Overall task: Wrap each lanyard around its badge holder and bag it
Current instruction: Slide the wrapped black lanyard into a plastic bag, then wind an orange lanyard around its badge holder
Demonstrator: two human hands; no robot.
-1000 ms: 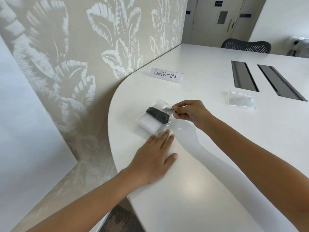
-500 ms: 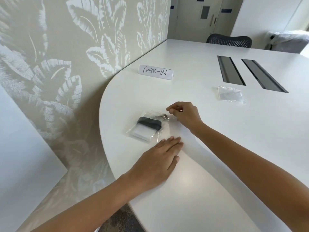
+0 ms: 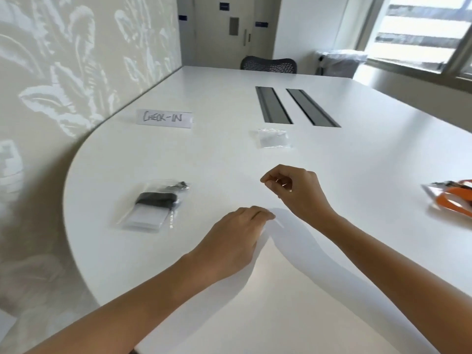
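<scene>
**Bagged badge lies left, both hands off it**

The curved table (image 3: 357, 162) edge follows the patterned wall (image 3: 63, 60). Bare top surrounds the hands. The left hand (image 3: 235, 236) rests on the table with fingers loosely curled, empty. The right hand (image 3: 296, 190) is just beyond it, fingers curled in, thumb at forefinger, nothing seen between. The black lanyard (image 3: 157, 199) is wrapped round its badge holder (image 3: 148, 217) inside a clear bag (image 3: 150, 185), well left of both hands. Spare bags (image 3: 273, 137) lie near the cable slots (image 3: 273, 104). An orange lanyard (image 3: 454, 200) is cut off at the right edge.

Left hand (image 3: 236, 238) sits palm down, fingers loosely bent. Right hand (image 3: 293, 190) is out ahead, fingers curled in, holding nothing.
</scene>
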